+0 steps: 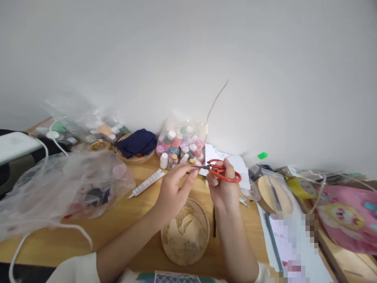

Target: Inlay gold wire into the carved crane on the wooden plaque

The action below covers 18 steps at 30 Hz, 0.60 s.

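Observation:
My left hand (173,192) pinches a thin gold-brown wire or cord (217,98) between thumb and fingertips. Its free end curves up and to the right in front of the wall. Red-handled scissors (225,179) are held in my right hand (224,190), fingers through the loops. The dark blade tips point left and reach the left fingertips; whether they touch the wire is too small to tell. Under my forearms lies a round wooden disc (188,251) with a gold curling pattern, partly covered by the left wrist.
A white tube (148,183) lies left of my hands. Behind it stand small bottles (164,160) and a clear bag of coloured jars (179,137). Navy cloth (138,142) rests on a hoop. Plastic bags (59,188) crowd the left; papers (294,243) and a pink pouch (347,220) occupy the right.

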Motion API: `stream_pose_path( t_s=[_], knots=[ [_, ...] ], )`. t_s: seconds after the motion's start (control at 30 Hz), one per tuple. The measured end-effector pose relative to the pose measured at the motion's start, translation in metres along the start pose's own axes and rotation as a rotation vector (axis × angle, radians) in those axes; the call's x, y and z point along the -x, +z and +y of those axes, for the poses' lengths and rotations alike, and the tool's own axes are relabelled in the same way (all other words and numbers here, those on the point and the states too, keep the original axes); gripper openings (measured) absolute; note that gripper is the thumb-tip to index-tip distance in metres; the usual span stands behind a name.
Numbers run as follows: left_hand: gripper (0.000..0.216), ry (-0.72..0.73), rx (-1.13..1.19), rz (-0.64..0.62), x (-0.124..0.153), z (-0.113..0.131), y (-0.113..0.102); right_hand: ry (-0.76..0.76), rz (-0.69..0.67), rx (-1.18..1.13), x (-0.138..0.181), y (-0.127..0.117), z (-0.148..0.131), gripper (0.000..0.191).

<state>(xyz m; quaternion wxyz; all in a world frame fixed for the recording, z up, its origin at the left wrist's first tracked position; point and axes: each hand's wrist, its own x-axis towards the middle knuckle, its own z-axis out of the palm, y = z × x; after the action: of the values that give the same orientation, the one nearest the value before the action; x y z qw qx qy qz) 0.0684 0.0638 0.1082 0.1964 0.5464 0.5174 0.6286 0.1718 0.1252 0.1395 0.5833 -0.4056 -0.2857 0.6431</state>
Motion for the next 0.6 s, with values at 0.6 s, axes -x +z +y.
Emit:
stream_pose_path(
  t_s=[0.6],
  knots=[
    [0.027,-0.305,0.146,-0.363,0.026,-0.025,0.006,0.341,0.197,-0.011,0.011,-0.057,0.032,0.054]
  ],
)
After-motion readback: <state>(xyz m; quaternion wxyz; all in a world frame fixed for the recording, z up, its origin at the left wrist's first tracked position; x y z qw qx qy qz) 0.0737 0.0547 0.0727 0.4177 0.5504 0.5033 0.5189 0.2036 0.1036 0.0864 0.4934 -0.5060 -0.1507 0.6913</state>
